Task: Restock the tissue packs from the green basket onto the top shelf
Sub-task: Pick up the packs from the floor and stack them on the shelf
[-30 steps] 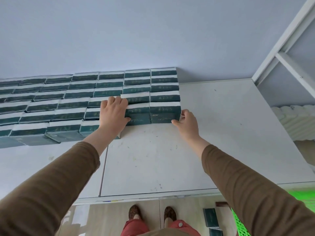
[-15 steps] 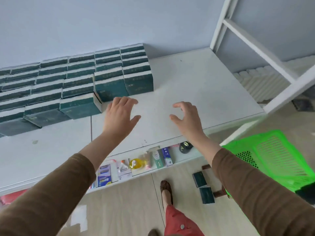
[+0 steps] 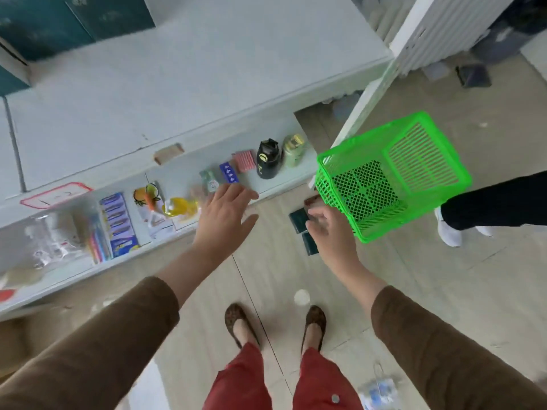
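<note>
I look down past the white top shelf toward the floor. My left hand hangs in the air with fingers straight and spread, holding nothing, in front of the lower shelf's edge. My right hand is at about three o'clock from it, fingers loosely curved and apart, also holding nothing, just beside the near corner of the green basket. The basket sits on the floor at about two o'clock from my feet, and its mesh walls look bare inside as far as I can tell. Two dark green tissue packs lie on the floor partly hidden behind my right hand, touching or nearly touching the basket's left side. More dark green packs stand at eleven o'clock on the top shelf, blurred. On the lower shelf stand a black bottle, a pale green jar and small packets. Another person's dark trouser leg and white shoe are at three o'clock.
</note>
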`<state>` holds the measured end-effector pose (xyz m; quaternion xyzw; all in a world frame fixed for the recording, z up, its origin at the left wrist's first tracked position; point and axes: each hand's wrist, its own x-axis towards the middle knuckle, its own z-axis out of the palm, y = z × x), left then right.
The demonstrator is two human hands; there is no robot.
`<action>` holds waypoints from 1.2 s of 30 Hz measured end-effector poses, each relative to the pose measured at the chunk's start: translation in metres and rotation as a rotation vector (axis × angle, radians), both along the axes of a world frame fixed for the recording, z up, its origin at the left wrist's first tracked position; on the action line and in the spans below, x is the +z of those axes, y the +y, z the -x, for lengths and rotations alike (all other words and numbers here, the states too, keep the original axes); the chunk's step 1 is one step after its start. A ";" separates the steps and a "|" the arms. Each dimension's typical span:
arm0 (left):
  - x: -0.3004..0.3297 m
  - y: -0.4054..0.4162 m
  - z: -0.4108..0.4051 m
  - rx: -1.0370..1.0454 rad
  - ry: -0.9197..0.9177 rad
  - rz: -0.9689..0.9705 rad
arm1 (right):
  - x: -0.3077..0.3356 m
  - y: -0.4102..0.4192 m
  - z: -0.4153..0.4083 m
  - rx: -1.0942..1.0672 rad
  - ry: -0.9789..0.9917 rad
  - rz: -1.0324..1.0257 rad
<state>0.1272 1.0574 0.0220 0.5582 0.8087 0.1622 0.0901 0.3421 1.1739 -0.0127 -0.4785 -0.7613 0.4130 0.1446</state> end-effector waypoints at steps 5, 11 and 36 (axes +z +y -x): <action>-0.098 0.008 -0.059 -0.032 -0.116 0.234 | -0.098 -0.013 -0.068 -0.032 -0.170 0.259; -0.242 0.029 -0.099 -0.059 -0.144 0.455 | -0.231 -0.007 -0.116 -0.114 -0.323 0.469; -0.670 0.242 -0.088 0.071 -0.295 0.524 | -0.647 0.114 -0.100 -0.399 -0.490 0.591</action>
